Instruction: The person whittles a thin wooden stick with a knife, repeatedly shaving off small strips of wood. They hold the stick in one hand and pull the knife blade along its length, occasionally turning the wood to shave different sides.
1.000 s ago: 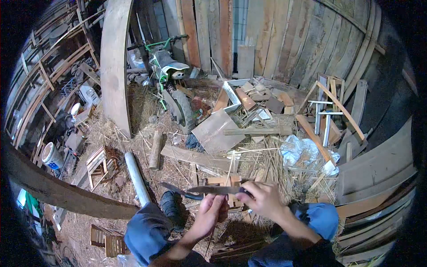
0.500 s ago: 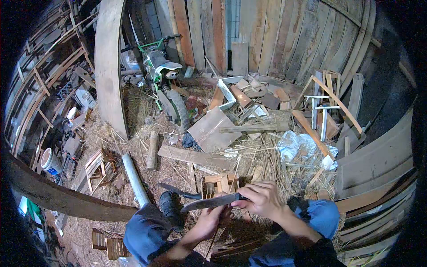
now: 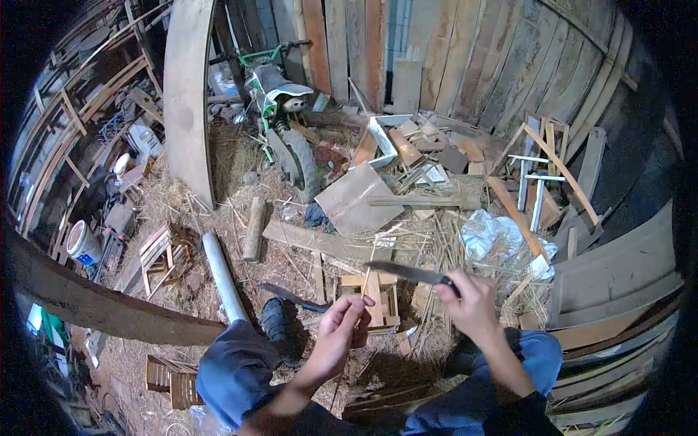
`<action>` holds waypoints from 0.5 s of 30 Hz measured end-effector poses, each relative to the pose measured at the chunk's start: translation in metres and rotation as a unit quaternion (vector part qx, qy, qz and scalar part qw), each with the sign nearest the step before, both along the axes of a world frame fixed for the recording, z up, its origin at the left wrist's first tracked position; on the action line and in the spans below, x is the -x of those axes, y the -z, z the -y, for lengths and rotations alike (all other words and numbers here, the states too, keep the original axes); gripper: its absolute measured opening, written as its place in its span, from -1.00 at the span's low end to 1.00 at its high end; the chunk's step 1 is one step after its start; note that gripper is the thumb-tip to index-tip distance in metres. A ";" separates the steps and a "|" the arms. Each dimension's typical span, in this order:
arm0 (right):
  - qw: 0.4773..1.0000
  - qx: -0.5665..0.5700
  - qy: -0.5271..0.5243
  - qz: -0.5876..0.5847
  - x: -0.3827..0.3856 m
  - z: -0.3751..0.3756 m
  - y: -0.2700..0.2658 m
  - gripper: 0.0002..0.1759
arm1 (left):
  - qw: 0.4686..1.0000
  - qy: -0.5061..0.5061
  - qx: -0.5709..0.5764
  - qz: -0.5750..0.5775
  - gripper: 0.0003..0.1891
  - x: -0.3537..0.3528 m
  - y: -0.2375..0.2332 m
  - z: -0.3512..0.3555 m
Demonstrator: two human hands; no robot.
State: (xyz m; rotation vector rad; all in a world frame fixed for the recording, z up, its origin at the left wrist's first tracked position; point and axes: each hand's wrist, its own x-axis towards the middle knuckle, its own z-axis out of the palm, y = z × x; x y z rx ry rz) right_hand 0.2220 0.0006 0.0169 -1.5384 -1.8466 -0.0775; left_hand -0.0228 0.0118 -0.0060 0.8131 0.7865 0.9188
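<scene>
My right hand (image 3: 474,311) is wrapped round the dark handle of a knife (image 3: 408,272), its broad dark blade pointing left. Lower and to the left, my left hand (image 3: 339,336) pinches a thin light-coloured strip (image 3: 368,282) that rises from the fingertips; its exact material is hard to make out. The blade is held apart from the left hand, above and to its right. Beneath the hands stands a small slatted wooden frame (image 3: 375,311). A second dark, curved blade (image 3: 285,294) lies beside the shoe (image 3: 276,327).
A pale pole (image 3: 222,276) and a short log (image 3: 254,231) lie on the straw-covered floor. Farther off are a dirt bike (image 3: 280,109), a flat board (image 3: 358,198), scrap wood and crumpled plastic (image 3: 488,236). A curved plank (image 3: 109,299) crosses at the left.
The knife has moved from across my left hand up and to the right, away from it. My left hand has shifted slightly, and the strip now shows above its fingers.
</scene>
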 end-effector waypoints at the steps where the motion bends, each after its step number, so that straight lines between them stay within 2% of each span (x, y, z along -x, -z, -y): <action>1: 0.999 0.002 -0.039 -0.008 0.005 0.000 0.007 -0.66 | 0.999 -0.001 -0.037 -0.006 -0.81 -0.001 0.001 -0.001; 4: 0.996 -0.004 -0.092 0.013 0.023 -0.003 0.006 -0.64 | 0.996 -0.026 -0.071 -0.053 -0.85 -0.008 0.007 -0.004; 5: 0.992 -0.007 -0.122 0.022 0.029 -0.005 0.001 -0.64 | 0.998 -0.013 -0.054 -0.007 -0.90 -0.012 0.008 -0.003; 6: 0.988 -0.010 -0.151 0.029 0.034 -0.006 -0.002 -0.64 | 0.998 -0.012 -0.055 -0.009 -0.90 -0.015 0.007 -0.002; 10: 0.986 -0.026 -0.158 0.044 0.046 -0.012 0.003 -0.64 | 0.999 -0.012 -0.016 -0.035 -0.92 -0.027 -0.004 0.003; 13: 0.989 -0.021 -0.145 0.036 0.047 -0.014 -0.003 -0.61 | 0.998 -0.037 -0.040 -0.014 -0.91 -0.029 -0.006 0.003; 15: 0.989 -0.017 -0.142 0.030 0.047 -0.015 -0.005 -0.61 | 0.988 -0.044 -0.113 -0.093 -0.89 -0.028 -0.009 0.004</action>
